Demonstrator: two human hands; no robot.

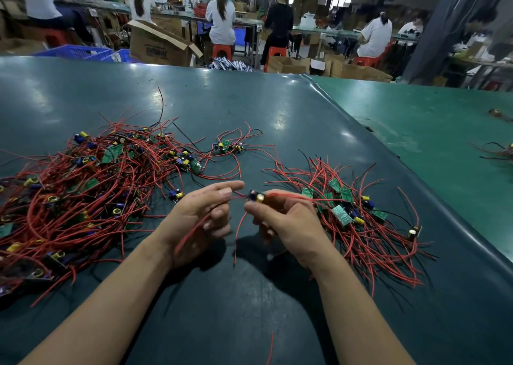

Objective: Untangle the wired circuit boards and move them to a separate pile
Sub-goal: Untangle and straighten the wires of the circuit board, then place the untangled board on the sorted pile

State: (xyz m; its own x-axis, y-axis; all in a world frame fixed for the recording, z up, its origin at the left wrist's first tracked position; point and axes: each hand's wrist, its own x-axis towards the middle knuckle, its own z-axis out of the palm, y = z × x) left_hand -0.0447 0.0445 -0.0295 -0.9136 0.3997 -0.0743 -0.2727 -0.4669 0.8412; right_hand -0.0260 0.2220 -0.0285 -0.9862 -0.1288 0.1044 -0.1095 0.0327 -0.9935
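A large tangled pile (83,187) of small green circuit boards with red and black wires covers the left of the dark green table. A smaller, sorted pile (352,215) lies on the right. Between them, above the table, my right hand (288,226) pinches one small circuit board (256,196) with a yellow capacitor. Its red wires (194,228) run left through my left hand (205,217), whose curled fingers hold them. One loose red wire hangs down from the board toward the table.
A couple of separate boards (227,146) lie behind the hands, and a single one (176,195) sits just left of my left hand. A loose red wire (270,348) lies near the front. The lighter green table (433,131) on the right holds a few more wired boards. Seated people work beyond the table.
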